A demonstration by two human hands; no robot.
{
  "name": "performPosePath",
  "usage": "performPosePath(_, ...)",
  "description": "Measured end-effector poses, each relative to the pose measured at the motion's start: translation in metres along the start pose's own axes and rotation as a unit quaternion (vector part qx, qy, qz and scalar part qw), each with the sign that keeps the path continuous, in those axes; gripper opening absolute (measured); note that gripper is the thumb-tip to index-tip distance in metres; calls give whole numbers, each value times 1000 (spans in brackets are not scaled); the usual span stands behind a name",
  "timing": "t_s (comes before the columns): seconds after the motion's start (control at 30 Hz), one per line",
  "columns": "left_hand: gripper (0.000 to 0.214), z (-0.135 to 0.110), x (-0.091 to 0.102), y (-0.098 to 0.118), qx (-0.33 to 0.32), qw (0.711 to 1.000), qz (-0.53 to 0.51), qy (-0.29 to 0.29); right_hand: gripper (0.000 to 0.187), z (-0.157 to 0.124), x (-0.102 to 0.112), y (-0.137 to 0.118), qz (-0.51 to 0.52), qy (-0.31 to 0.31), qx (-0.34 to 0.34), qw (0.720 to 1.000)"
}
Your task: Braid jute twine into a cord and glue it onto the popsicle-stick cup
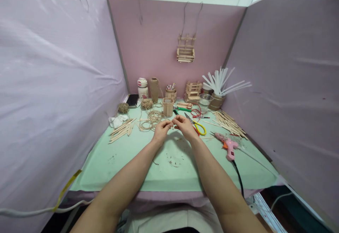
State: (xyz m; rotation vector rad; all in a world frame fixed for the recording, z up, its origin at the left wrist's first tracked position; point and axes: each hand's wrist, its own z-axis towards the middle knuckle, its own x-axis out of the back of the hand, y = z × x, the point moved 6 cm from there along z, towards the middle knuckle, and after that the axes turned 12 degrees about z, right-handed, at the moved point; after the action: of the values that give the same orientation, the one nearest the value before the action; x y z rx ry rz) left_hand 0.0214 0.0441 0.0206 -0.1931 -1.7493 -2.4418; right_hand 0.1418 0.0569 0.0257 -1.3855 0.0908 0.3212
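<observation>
Both of my hands meet above the middle of the green table cover (111, 162). My left hand (162, 129) and my right hand (185, 125) have their fingers pinched together on a thin strand of tan twine (171, 123) stretched between them. The strand leads back to a loose tangle of twine (152, 118) lying just beyond my left hand. A small box of craft sticks (167, 106) stands behind the hands.
Craft sticks lie at the left (122, 128) and right (229, 121). Yellow-handled scissors (197, 125) and a pink glue gun (227, 144) rest to the right. Twine balls (123, 108), jars, a phone (132, 99) and glue sticks in a cup (219, 84) line the back. Purple partitions enclose the table.
</observation>
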Motion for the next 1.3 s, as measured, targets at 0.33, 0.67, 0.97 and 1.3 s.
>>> performPosePath(0.33,17,-6,-14,1,22,995,-39,-86,29,8,33,13,23,182,4,983)
performPosePath(0.67,25,-1,-2,-12,87,993,-75,14,23,0,11,-9,-286,84,86,951)
performPosePath(0.97,16,3,7,-16,62,997,-12,54,11,-17,-22,-31,-332,-39,277,901)
performPosePath(1.3,19,3,5,-11,72,996,-45,40,15,-7,-16,-17,-128,-5,145,981)
